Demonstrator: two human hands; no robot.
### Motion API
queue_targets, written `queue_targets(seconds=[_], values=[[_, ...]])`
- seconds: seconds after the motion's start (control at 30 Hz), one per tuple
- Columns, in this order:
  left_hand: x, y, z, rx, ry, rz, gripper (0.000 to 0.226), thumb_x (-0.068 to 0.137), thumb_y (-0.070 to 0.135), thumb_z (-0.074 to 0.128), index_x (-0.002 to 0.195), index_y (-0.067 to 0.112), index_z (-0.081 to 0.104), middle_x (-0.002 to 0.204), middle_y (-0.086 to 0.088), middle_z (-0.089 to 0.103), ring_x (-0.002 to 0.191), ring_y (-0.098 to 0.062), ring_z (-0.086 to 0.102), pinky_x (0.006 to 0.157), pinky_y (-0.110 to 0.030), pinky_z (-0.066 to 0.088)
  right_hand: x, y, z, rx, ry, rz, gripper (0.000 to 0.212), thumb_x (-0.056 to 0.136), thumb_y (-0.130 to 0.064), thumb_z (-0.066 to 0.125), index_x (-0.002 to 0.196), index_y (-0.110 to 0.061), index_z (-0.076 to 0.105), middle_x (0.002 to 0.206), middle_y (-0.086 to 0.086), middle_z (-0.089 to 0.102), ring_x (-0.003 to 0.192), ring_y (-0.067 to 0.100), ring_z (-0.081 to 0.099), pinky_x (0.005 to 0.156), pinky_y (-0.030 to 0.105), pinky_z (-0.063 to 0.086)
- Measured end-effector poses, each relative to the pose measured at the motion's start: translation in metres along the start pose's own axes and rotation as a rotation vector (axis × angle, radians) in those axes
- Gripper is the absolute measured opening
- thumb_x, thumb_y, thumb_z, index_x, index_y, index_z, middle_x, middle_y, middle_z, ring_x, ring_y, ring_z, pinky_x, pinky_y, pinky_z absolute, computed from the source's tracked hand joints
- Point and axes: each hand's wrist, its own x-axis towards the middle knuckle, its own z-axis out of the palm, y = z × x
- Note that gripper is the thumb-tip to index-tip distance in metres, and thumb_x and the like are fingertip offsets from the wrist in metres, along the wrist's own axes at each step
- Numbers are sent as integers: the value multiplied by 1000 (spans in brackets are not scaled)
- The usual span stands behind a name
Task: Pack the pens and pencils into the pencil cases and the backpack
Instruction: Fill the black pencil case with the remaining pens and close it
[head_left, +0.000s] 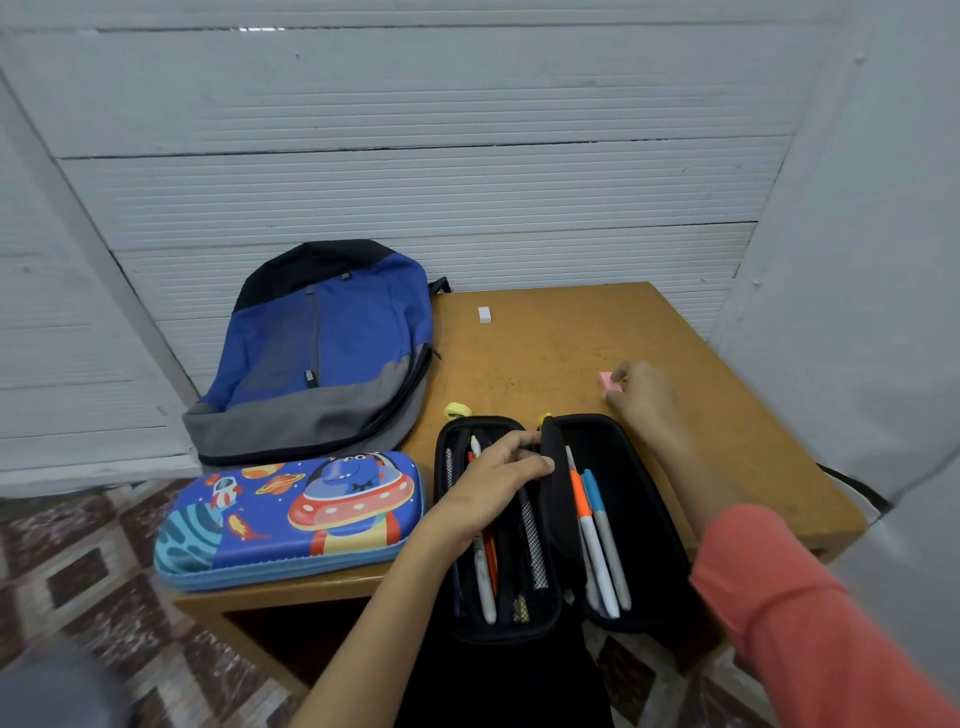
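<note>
Brown wood makes up the table (545, 343). A black pencil case (639, 519) lies wide open at the near edge, and a bit of it sticks out over the edge. The left hand (493, 488) is on this case. Its fingers are curled over the top of the black flap (558, 509) in the middle and hold it up between the two halves. In the left half, partly under that hand, lie a white pen (485, 587) and an orange pen (491, 558). In the right half an orange marker (577, 493) and a blue marker (592, 491) lie side by side.

The right hand (647, 397) is stretched out past the black case to a pink eraser (608, 380) on the table. A finger and the thumb are bent round the near end of the eraser and pinch it (it looks as if it is lying on the wood).

Just left of the black case lies a blue pencil case (291, 519). It is closed and has a spaceship picture on its lid. Behind it a backpack (332, 353) lies flat on the far left of the table (blue, with a black top and a grey bottom). A small white eraser (484, 314) sits far back on the table, well apart from the hands. A little yellow thing (457, 411) lies between the backpack and the black case, and it is too small to tell what it is.
</note>
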Motion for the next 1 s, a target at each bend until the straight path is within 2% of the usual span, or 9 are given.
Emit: queue_targets(seconds=[0.17, 0.33, 0.43, 0.57, 0.77, 0.93, 1.0], values=[[0, -1, 0, -8, 0, 5, 28, 95, 18, 55, 123, 18, 58, 120, -12, 64, 103, -13, 64, 74, -8, 48, -1, 2, -3, 37, 27, 1, 32, 87, -16, 70, 116, -4, 64, 112, 15, 65, 100, 29, 60, 76, 30, 42], [1, -1, -1, -17, -1, 5, 27, 95, 16, 55, 121, 18, 59, 120, -13, 64, 98, -10, 64, 70, -7, 48, -4, 3, -8, 91, 50, 3, 22, 90, -21, 65, 88, 0, 68, 88, 17, 68, 78, 29, 61, 64, 35, 46], [1, -1, 0, -13, 0, 5, 27, 95, 18, 55, 121, 20, 59, 120, -12, 64, 103, -13, 64, 72, -7, 48, -2, 5, -12, 104, 11, 20, 19, 86, -21, 69, 87, -2, 69, 82, 12, 65, 70, 22, 56, 56, 31, 41], [2, -1, 0, 1, 9, 8, 25, 95, 19, 55, 119, 22, 59, 121, -13, 63, 108, -16, 63, 76, -9, 47, 4, 10, -10, 200, -50, 87, 26, 85, -28, 71, 83, -2, 71, 81, 15, 68, 63, 21, 56, 60, 36, 45], [3, -2, 0, -2, 5, 6, 24, 95, 19, 55, 117, 24, 60, 121, -12, 63, 107, -16, 63, 76, -10, 48, 5, 15, -9, 246, -95, 121, 21, 88, -22, 67, 82, -3, 71, 77, 18, 67, 55, 17, 50, 57, 34, 40], [4, -2, 0, 1, 9, 3, 25, 94, 19, 56, 119, 23, 59, 121, -13, 63, 108, -17, 63, 81, -14, 48, 9, 19, -9, 230, -98, 123, 24, 90, -19, 64, 86, 3, 73, 80, 21, 67, 61, 21, 49, 60, 33, 38], [4, -3, 0, 2, 7, 1, 27, 94, 20, 56, 120, 22, 59, 120, -12, 63, 108, -16, 63, 82, -15, 47, 9, 20, -9, 225, -95, 124, 24, 91, -18, 63, 86, 3, 73, 76, 14, 65, 59, 20, 48, 59, 33, 38]])
